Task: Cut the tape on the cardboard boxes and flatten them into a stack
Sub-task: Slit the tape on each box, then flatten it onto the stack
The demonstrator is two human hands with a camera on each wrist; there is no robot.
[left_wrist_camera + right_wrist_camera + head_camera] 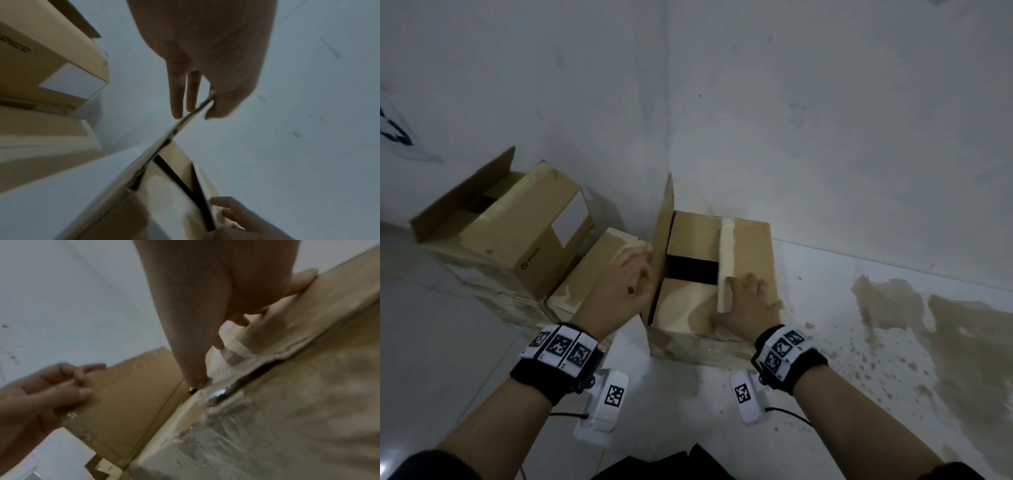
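A cardboard box [688,308] stands on the floor in the wall corner. Its left flap [663,246] is raised upright, and my left hand [631,277] pinches it, fingers on one side and thumb on the other [193,97]. The right flap [751,250] lies down flat, with a pale strip of tape [726,253] along its free edge. My right hand [744,294] lies on that flap with its fingers curled at the taped edge [221,344]. A dark gap [690,269] shows between the inner flaps. No cutter is in view.
Two more cardboard boxes stand at the left along the wall: a large open one [503,226] and a lower taped one [592,274] touching my left hand's side. Walls close in behind the boxes. A brown stain [935,325] marks the white floor at the right.
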